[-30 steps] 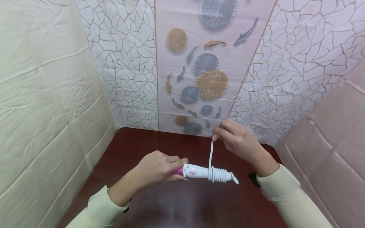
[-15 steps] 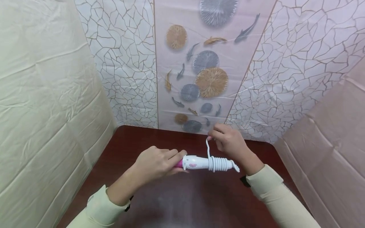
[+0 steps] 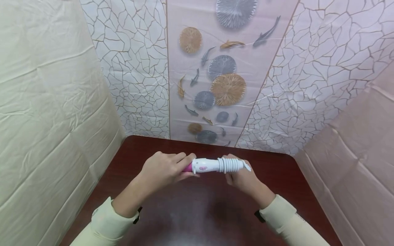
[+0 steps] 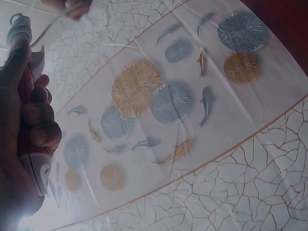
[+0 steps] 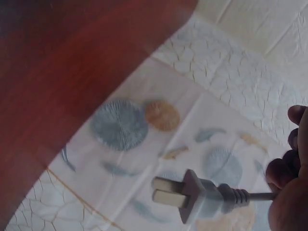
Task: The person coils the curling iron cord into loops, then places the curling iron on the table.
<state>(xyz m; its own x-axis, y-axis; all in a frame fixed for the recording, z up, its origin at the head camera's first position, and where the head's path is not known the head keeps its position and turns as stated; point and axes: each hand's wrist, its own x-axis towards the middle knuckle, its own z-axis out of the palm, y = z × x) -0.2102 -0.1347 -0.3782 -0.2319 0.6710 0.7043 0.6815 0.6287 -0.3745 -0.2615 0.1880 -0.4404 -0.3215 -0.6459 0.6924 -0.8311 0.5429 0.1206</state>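
Note:
My left hand (image 3: 163, 167) grips the pink part of a pink-and-white hair styling iron (image 3: 209, 165), held level above the table. Several turns of its white power cord (image 3: 230, 165) are wound round the handle's right end. Behind these coils is my right hand (image 3: 246, 179), partly hidden by them in the head view. In the right wrist view its fingers (image 5: 284, 171) hold the cord close to a two-pin plug (image 5: 202, 195), which sticks out free. The left wrist view shows the cord running from the handle (image 4: 36, 62) to the right hand (image 4: 77, 7).
A dark red-brown table (image 3: 184, 215) lies below both hands. Behind it hangs a patterned cloth (image 3: 206, 82) with fish and round motifs. Pale creased sheets stand at the left (image 3: 55, 119) and right (image 3: 347, 143).
My right hand has come down from above the iron to behind the coils, bringing the cord round. The left hand and iron have risen slightly in view and shifted a little left.

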